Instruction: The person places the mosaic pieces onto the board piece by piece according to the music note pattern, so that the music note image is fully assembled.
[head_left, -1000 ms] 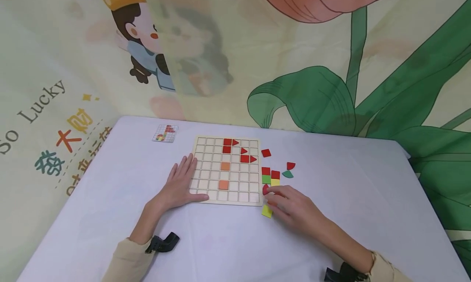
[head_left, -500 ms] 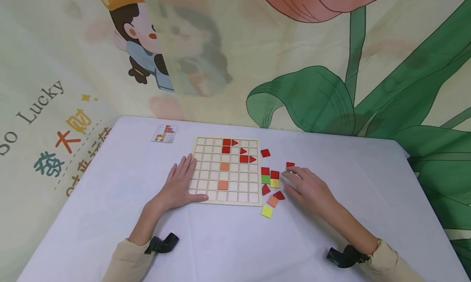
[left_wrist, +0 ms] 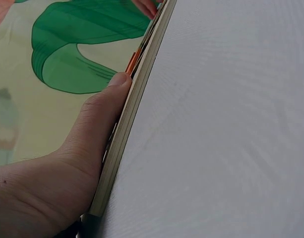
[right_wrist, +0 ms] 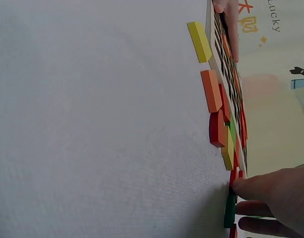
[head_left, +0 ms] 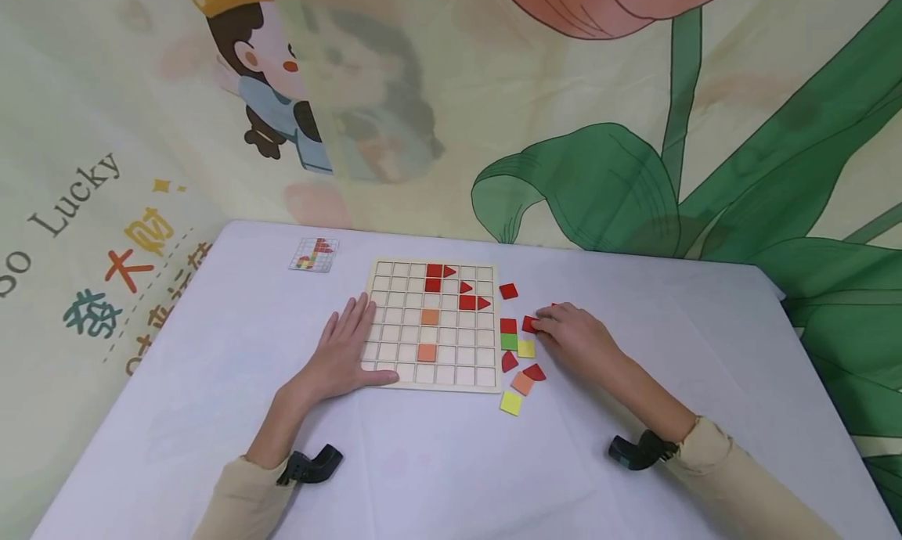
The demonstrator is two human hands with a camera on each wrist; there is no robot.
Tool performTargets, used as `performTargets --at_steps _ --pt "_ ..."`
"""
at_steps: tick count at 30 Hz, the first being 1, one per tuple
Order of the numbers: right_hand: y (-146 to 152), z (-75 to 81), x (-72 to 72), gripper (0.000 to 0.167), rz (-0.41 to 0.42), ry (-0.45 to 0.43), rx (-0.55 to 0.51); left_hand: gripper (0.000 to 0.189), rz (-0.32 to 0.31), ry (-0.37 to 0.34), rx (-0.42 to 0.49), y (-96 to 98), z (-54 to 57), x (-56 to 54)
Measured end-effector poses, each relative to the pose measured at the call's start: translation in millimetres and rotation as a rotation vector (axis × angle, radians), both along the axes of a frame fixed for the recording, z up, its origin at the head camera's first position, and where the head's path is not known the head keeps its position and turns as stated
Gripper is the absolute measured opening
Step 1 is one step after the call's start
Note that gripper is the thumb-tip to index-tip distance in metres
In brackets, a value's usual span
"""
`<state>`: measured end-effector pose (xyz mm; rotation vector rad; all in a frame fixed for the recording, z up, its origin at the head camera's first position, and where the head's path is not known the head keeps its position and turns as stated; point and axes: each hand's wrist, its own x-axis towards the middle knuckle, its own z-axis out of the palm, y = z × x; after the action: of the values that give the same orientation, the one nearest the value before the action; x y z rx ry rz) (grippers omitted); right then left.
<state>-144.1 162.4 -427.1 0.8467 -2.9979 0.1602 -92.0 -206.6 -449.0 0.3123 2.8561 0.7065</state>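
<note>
A creased, printed backdrop [head_left: 578, 78] bears a pink flower, broad green leaves and a cartoon figure. Before it spreads the tabletop [head_left: 423, 462], covered in white cloth. Two beige sleeves [head_left: 239, 497] reach in, with two black wrist devices [head_left: 315, 464]. One flat, square board [head_left: 444, 389], pale with a layered, wood-like edge, lies on the cloth, its face ridged into square cells. The left hand [head_left: 344, 358] rests along its left side, fingers straight, thumb on the near left corner. The right hand [head_left: 579, 338], right of the board, has bent fingers touching one smooth red tile [head_left: 529, 324]; I cannot tell whether they pinch it. One gridded card [head_left: 314, 255] lies beyond the board's left side.

Set in the cells: three red squares [head_left: 434, 271], two orange squares [head_left: 430, 317], three red triangles [head_left: 449, 271]. Just right of the board: two loose red squares [head_left: 508, 291], two yellow squares [head_left: 510, 403], one green square [head_left: 509, 342], one loose orange square [head_left: 522, 383], two round-edged red wedges [head_left: 510, 361]. One dark green piece [right_wrist: 229, 214] shows beside the right fingers.
</note>
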Motion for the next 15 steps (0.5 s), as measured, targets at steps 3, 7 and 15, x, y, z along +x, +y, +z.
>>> performTargets --at_steps 3,7,15 --pt "-2 -1.1 -5.2 0.036 -0.022 -0.02 -0.031 0.121 0.001 -0.001 0.0 -0.1 0.9 -0.4" --pt "0 -4.1 -10.4 0.031 -0.024 -0.035 -0.077 0.121 0.0 -0.002 -0.004 0.6 -0.8 -1.1" --pt "-17 11.5 -22.4 0.025 -0.007 -0.024 -0.213 0.122 -0.003 0.007 -0.013 -0.3 -2.3 -1.3"
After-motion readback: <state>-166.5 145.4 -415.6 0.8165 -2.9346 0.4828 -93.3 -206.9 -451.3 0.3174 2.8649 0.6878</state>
